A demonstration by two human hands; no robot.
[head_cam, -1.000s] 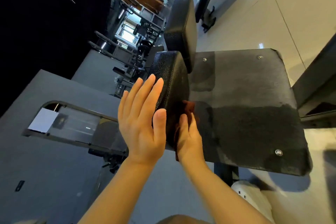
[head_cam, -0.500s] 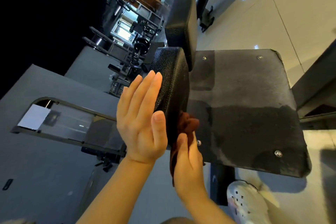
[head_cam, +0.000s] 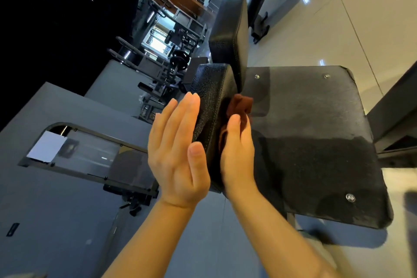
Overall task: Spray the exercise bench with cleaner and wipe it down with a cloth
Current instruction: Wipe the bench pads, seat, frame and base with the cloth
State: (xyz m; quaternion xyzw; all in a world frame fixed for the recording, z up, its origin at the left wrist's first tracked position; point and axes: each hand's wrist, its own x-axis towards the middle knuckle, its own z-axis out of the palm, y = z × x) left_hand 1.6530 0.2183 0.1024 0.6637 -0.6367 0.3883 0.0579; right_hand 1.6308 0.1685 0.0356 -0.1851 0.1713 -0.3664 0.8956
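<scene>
The left hand (head_cam: 178, 153) lies flat, bracing the pad (head_cam: 211, 106). The right hand (head_cam: 237, 153) presses the cloth (head_cam: 240, 104), its grip seemingly flat. A bunched cloth could slip free.

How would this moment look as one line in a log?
left hand: flat on pad | right hand: presses cloth to pad | step: wiping

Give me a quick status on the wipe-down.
Left hand flat on pad. Right hand presses cloth against pad's other face. Nothing blocking.
</scene>
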